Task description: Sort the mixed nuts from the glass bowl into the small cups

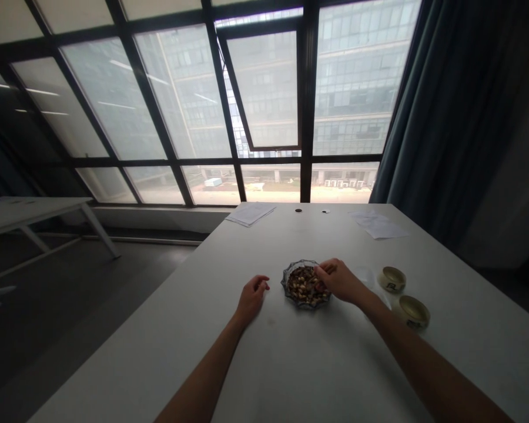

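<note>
A faceted glass bowl (284, 283) sits on the white table (247, 364), filled with small brown and tan pieces that look like nuts or seeds (303, 285). Over the bowl's right side is my right hand (337, 279), its fingers pinched together at the contents. Whatever lies between those fingertips is too small to make out. To the left of the bowl, my left hand (252, 298) rests on the tabletop, apart from the glass. Its fingers are loosely bent and somewhat apart, with nothing visible in them.
Right of the bowl stand two small greenish ceramic cups (393, 278) with dark markings, beside a clear plastic piece (365, 276) partly behind my right hand. Papers (250, 214) lie at the far left edge, more sheets (378, 224) at the far right. Windows and a curtain (441, 129) stand behind.
</note>
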The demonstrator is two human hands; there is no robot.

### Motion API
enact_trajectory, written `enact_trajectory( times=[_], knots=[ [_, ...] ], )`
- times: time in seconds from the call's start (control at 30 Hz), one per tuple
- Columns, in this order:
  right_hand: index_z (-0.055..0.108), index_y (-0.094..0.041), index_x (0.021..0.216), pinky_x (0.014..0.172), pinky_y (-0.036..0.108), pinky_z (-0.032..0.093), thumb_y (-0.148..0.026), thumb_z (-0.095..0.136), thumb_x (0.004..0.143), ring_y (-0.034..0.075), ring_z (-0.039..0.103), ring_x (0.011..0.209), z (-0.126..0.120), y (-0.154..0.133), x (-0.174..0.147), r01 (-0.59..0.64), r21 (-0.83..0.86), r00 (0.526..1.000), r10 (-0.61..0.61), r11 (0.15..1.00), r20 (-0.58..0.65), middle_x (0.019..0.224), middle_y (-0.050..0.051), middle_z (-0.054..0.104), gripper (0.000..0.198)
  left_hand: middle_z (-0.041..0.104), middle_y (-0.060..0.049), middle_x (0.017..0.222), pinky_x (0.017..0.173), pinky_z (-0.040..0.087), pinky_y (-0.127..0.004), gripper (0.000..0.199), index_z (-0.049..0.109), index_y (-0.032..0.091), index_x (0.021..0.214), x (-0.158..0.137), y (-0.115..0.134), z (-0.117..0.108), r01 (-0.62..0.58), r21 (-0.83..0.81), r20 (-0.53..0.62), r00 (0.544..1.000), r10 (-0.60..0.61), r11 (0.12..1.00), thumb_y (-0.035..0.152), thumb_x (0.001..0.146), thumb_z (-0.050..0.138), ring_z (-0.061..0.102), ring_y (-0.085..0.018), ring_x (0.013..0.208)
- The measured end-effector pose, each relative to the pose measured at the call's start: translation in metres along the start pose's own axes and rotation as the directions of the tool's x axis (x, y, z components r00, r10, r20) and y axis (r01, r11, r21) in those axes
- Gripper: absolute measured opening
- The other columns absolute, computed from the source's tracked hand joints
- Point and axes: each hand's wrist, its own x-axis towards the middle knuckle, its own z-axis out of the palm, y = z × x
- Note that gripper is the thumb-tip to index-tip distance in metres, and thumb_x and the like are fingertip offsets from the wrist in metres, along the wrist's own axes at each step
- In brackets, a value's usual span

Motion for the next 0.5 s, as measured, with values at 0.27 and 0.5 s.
enact_trajectory(
  times=[0.27, 0.5],
  knots=[
    [0.07, -0.014, 0.071, 0.051, 0.027, 0.053, -0.043, 0.056, 0.094, 0.022, 0.072, 0.053, -0.002, -0.011, 0.029, 0.003, 0.062, 0.995, 0.003, 0.998, -0.104, 0.06, 0.011, 0.073, 0.04, 0.065, -0.009, 0.118, 0.084, 0.059, -0.041, 0.028, 0.064, 0.015, 0.122, 0.001, -0.003, 0.002, -0.04, 0.043, 0.033, 0.999, 0.038, 0.998, 0.035, 0.103, 0.065, 0.067, -0.023, 0.097],
    [0.072, -0.014, 0.069, 0.056, 0.027, 0.055, -0.045, 0.066, 0.088, 0.022, 0.073, 0.061, 0.003, 0.0, 0.033, 0.037, 0.089, 0.999, -0.034, 0.995, -0.026, 0.062, 0.007, 0.074, 0.037, 0.065, -0.009, 0.119, 0.085, 0.059, -0.042, 0.028, 0.063, 0.015, 0.123, 0.0, -0.003, 0.005, -0.063, 0.092, 0.05, 0.997, 0.058, 0.994, 0.035, 0.103, 0.066, 0.067, -0.024, 0.098]
  ],
)
